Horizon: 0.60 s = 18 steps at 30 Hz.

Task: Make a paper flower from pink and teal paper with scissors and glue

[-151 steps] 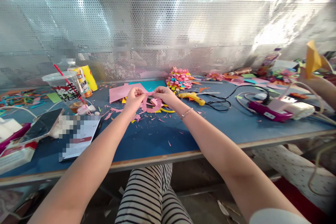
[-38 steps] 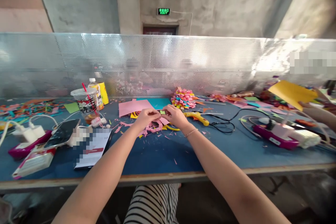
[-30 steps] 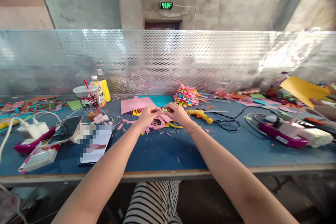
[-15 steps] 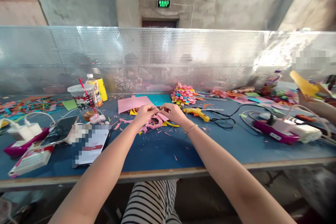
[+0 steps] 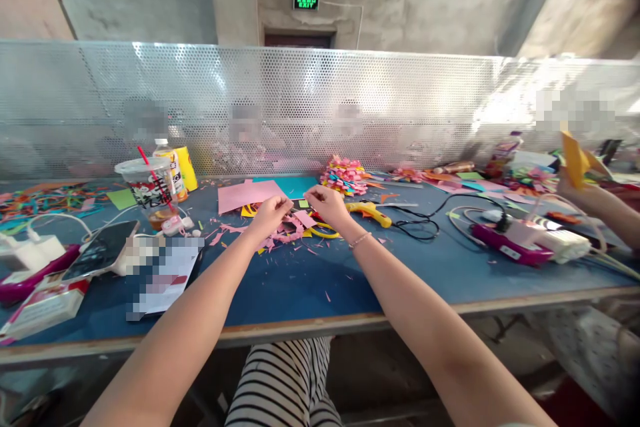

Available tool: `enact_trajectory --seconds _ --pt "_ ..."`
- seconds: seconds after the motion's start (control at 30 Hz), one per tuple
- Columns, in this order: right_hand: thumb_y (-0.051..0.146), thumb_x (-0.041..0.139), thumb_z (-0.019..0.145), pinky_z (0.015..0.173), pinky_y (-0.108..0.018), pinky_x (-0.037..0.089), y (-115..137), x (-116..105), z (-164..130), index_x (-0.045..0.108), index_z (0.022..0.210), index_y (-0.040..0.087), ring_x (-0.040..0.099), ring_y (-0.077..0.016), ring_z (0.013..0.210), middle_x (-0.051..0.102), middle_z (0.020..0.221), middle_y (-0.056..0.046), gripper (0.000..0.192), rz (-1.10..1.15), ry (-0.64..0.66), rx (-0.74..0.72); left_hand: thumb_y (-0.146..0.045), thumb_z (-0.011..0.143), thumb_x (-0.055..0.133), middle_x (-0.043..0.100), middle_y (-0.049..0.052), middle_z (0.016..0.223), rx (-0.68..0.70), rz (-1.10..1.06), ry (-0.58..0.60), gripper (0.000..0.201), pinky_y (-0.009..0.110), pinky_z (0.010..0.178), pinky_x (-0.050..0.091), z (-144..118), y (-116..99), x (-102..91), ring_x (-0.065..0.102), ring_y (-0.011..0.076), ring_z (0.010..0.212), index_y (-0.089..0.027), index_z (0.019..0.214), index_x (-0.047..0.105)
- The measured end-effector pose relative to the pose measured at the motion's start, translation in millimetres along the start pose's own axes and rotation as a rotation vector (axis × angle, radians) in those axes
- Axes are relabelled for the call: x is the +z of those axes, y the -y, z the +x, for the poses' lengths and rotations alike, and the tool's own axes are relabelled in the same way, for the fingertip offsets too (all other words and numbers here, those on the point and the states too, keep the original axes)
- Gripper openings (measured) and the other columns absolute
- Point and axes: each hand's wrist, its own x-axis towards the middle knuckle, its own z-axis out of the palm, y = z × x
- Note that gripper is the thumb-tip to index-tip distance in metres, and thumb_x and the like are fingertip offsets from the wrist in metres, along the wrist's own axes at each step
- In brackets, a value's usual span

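Two hands: both out over the middle of the table (image 5: 350, 280), a bare blue top with a wooden front edge.
Table clutter, left: lidded drink cup (image 5: 143, 181) with a red straw, bottle behind it, phone (image 5: 100, 250) lying flat nearer the front.
Table clutter, right: purple power strip (image 5: 505, 247) with cables; a co-worker's hand (image 5: 575, 187) at the far right edge, lifting yellow paper, well apart from the work.
Pink sheet (image 5: 245, 195): flat on the table just behind the hands, overlapping a teal sheet.
Glue gun (image 5: 367, 211): yellow, lying just right of the right hand, untouched.
Left hand (image 5: 270, 212): fingers curled in, tips pinched on the near end of the pink cut paper.
Right hand (image 5: 325, 203): likewise closed to a pinch, thumb and forefinger on the paper's other end; bracelet at the wrist.
Pink cut paper (image 5: 295, 225): between and just below the two hands, over a scatter of pink scraps; exact shape too small to tell.
Handling, as a judgement: very light, limp, easily torn or creased along its cuts; likely not slippery.
Where to hold: at the uncut edges, with fingertips only, gentle pull.
Scraps (image 5: 280, 243): loose snippets around the work, liable to drift with any breeze.
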Motion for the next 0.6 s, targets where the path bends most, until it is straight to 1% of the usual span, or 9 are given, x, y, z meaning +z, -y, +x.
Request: enact_trajectory --seconds 0.1,0.2,0.27,0.33,0.43,0.5,0.6 --pt "0.024 0.053 0.077 0.059 -0.023 0.041 -6 -4 3 0.063 0.080 0.016 0.052 -0.0115 0.063 0.059 0.070 -0.002 0.013 0.007 -0.043 0.004 -0.041 0.073 0.058 0.051 0.000 0.065 -0.023 -0.059 -0.054 0.026 0.023 0.056 0.044 4 4 -1.9 0.051 0.0108 0.058 -0.015 0.071 0.053" --pt "0.017 0.051 0.076 0.067 -0.024 0.044 -12 -7 5 0.064 0.079 0.017 0.056 -0.0129 0.072 0.062 0.078 -0.004 0.013 -0.062 -0.016 -0.057 -0.039 0.074 0.057 0.051 0.000 0.064 -0.091 -0.170 -0.141 0.024 0.024 0.055 0.045 9 10 -6.2 0.052 0.0111 0.057 -0.015 0.069 0.051" --pt "0.016 0.052 0.076 0.070 -0.026 0.045 -15 -8 4 0.065 0.077 0.017 0.056 -0.0132 0.073 0.063 0.079 -0.004 0.013 -0.114 0.019 -0.077 -0.037 0.075 0.055 0.051 0.000 0.063 -0.149 -0.273 -0.222 0.023 0.025 0.054 0.046 13 14 -10.0 0.052 0.0110 0.056 -0.016 0.068 0.048" --pt "0.017 0.053 0.076 0.070 -0.026 0.044 -16 -8 4 0.065 0.076 0.017 0.056 -0.0131 0.071 0.063 0.078 -0.004 0.012 -0.154 0.037 -0.064 -0.036 0.076 0.053 0.050 -0.001 0.060 -0.186 -0.360 -0.298 0.022 0.025 0.053 0.046 15 17 -14.0 0.051 0.0107 0.053 -0.018 0.067 0.045" --pt "0.018 0.055 0.075 0.067 -0.025 0.044 -18 -8 3 0.064 0.073 0.017 0.055 -0.0127 0.069 0.063 0.076 -0.004 0.010 -0.181 0.047 -0.032 -0.038 0.075 0.052 0.047 -0.003 0.054 -0.197 -0.408 -0.377 0.024 0.024 0.050 0.045 17 20 -18.8 0.049 0.0098 0.047 -0.019 0.065 0.042" --pt "0.018 0.054 0.075 0.066 -0.025 0.043 -19 -8 3 0.063 0.072 0.016 0.054 -0.0125 0.067 0.062 0.075 -0.004 0.009 -0.186 0.051 -0.028 -0.042 0.074 0.053 0.045 -0.004 0.051 -0.182 -0.399 -0.387 0.029 0.024 0.050 0.045 18 23 -20.4 0.048 0.0091 0.045 -0.019 0.063 0.040" --pt "0.018 0.053 0.074 0.064 -0.024 0.042 -20 -8 2 0.060 0.071 0.016 0.052 -0.0122 0.065 0.060 0.072 -0.003 0.008 -0.202 0.040 -0.040 -0.046 0.069 0.059 0.046 -0.005 0.052 -0.132 -0.327 -0.346 0.034 0.024 0.053 0.046 19 28 -20.2 0.048 0.0085 0.047 -0.019 0.063 0.040"
